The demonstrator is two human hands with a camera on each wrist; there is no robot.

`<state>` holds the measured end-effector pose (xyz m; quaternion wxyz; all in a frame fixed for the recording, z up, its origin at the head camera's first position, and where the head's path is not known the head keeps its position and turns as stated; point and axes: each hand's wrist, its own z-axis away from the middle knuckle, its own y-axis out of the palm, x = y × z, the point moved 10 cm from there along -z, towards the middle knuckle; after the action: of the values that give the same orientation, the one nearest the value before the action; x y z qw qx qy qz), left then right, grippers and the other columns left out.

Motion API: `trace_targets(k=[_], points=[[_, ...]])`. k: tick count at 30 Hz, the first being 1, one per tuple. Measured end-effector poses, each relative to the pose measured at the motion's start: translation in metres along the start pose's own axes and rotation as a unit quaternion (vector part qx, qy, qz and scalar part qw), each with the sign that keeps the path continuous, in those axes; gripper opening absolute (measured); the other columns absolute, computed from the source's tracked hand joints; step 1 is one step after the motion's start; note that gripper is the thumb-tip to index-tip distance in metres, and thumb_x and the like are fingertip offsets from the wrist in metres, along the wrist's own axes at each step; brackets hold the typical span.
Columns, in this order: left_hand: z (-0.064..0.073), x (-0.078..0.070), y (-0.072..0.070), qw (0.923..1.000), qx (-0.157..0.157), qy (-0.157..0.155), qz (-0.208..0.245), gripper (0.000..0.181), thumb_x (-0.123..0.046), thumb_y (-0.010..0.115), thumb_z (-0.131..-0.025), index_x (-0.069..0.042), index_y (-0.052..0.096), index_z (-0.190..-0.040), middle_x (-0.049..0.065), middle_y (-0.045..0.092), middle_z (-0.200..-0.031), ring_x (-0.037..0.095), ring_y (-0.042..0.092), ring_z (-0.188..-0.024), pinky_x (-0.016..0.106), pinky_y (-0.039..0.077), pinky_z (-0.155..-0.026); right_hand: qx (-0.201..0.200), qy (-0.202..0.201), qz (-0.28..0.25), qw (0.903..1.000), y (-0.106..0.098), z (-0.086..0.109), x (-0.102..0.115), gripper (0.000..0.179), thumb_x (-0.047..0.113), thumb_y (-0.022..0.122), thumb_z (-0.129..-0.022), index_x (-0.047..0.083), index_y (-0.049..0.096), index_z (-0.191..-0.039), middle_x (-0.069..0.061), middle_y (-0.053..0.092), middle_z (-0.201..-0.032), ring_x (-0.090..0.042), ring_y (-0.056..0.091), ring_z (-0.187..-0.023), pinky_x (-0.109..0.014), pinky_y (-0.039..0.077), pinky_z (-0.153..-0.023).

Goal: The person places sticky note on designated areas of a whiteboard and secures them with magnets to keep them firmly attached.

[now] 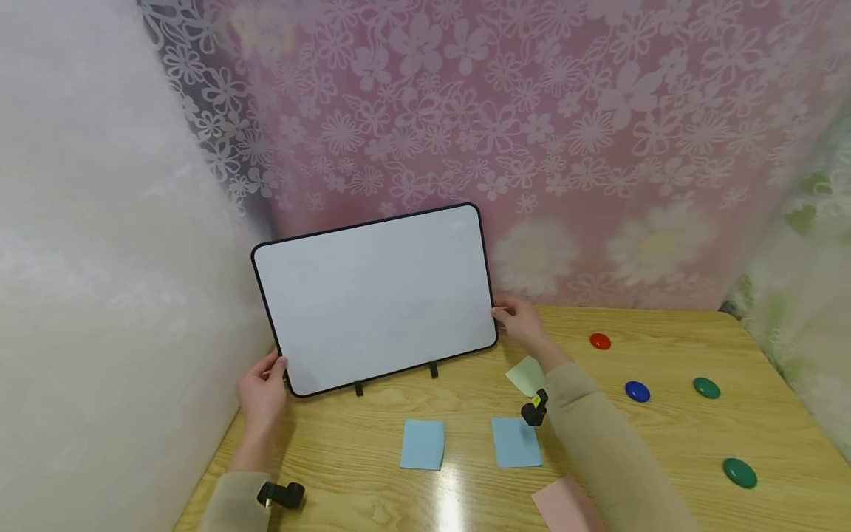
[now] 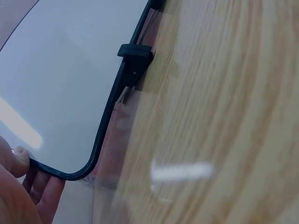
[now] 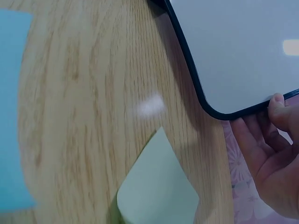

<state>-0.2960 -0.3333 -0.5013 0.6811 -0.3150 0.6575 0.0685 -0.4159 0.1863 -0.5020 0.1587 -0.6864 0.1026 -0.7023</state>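
A whiteboard [image 1: 379, 295] with a thin black frame stands tilted at the back of the table, its right side higher than its left. My left hand [image 1: 261, 391] grips its lower left edge, thumb on the white face and fingers behind, as the left wrist view also shows. On the opposite edge, near the lower right corner, my right hand [image 1: 521, 321] pinches the frame the same way, with the thumb [image 3: 279, 105] in front. Two small black feet [image 1: 359, 388] project from the bottom edge; one black foot [image 2: 135, 60] appears close up in the left wrist view.
Blue sticky notes [image 1: 422, 445] and a second blue pad [image 1: 517, 442] lie before the board. A pale green note [image 1: 527, 377] and a pink note [image 1: 567, 506] are near the right arm. Red [image 1: 600, 341], blue [image 1: 637, 391] and green magnets [image 1: 740, 473] lie to the right. A floral curtain [image 1: 532, 148] hangs behind.
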Motion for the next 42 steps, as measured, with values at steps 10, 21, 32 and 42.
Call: trace_targets(k=[10,21,32,42], points=[[-0.014,-0.005,0.012,0.9998,-0.005,0.003,0.020,0.035,-0.019,0.070,-0.107,-0.002,0.072,-0.137,0.022,0.070,-0.133,0.003,0.060,-0.089,0.011,0.050,-0.068,0.036,0.002,-0.033,0.9988,-0.010,0.017,-0.009,0.039,0.010,0.056,-0.113,-0.008,0.055,-0.147,-0.030,0.062,-0.137,-0.040,0.070,-0.112,-0.057,0.056,-0.100],[-0.037,-0.010,0.027,0.9994,0.014,0.008,0.031,0.033,-0.018,0.069,-0.107,-0.002,0.073,-0.136,0.019,0.069,-0.136,0.003,0.062,-0.089,0.012,0.052,-0.068,0.068,0.001,-0.011,0.9976,-0.020,0.041,-0.012,0.044,0.015,0.058,-0.113,-0.009,0.054,-0.150,-0.028,0.064,-0.138,-0.038,0.068,-0.116,-0.054,0.055,-0.103],[-0.051,-0.015,0.033,0.9995,0.007,0.009,0.030,0.033,-0.019,0.072,-0.106,-0.002,0.074,-0.134,0.020,0.069,-0.136,0.014,0.061,-0.097,0.013,0.048,-0.069,0.076,-0.005,0.043,0.9962,-0.022,0.055,-0.010,0.044,0.019,0.064,-0.111,-0.006,0.059,-0.147,-0.022,0.071,-0.131,-0.035,0.071,-0.113,-0.048,0.060,-0.095],[-0.052,-0.017,0.035,0.9996,0.005,0.019,0.021,0.032,-0.021,0.073,-0.105,-0.002,0.076,-0.131,0.020,0.071,-0.131,0.009,0.062,-0.093,0.012,0.049,-0.069,0.071,-0.007,0.042,0.9966,-0.025,0.056,-0.013,0.047,0.022,0.064,-0.111,-0.005,0.057,-0.149,-0.022,0.071,-0.132,-0.035,0.071,-0.114,-0.048,0.060,-0.096]])
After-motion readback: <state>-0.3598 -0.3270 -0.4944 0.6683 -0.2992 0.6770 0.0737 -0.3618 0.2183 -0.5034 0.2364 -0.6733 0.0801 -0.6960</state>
